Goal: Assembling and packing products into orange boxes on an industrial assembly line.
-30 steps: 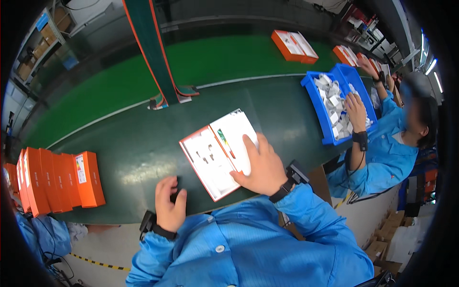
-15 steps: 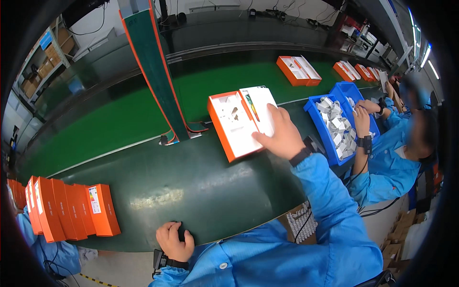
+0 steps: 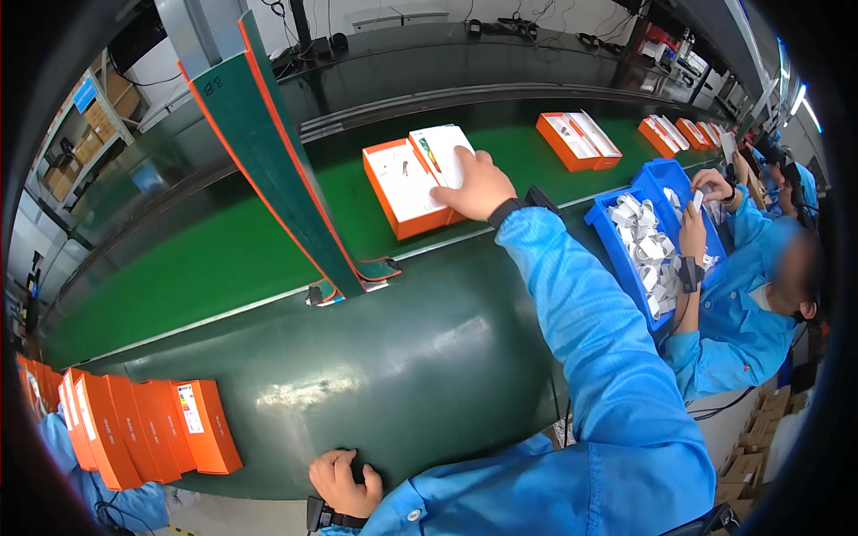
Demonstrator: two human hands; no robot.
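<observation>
An open orange box with a white interior lies on the bright green strip beyond the worktable. My right hand grips its right side, with the thumb across the white lid part and the fingers along the far edge. Inside the box is a white insert with a small cut-out. At the table's near edge rests my left hand, its fingers curled. A small dark patch shows between thumb and fingers; what it is cannot be made out.
Several closed orange boxes stand in a row at the left. A green post with orange edges rises left of the open box. Blue bins of white parts sit at the right, beside a co-worker. More open boxes line the strip.
My right hand has pushed the open box away from me, from the strip's near border fully onto the green strip. My left hand stays at the table edge. The view has shifted slightly.
</observation>
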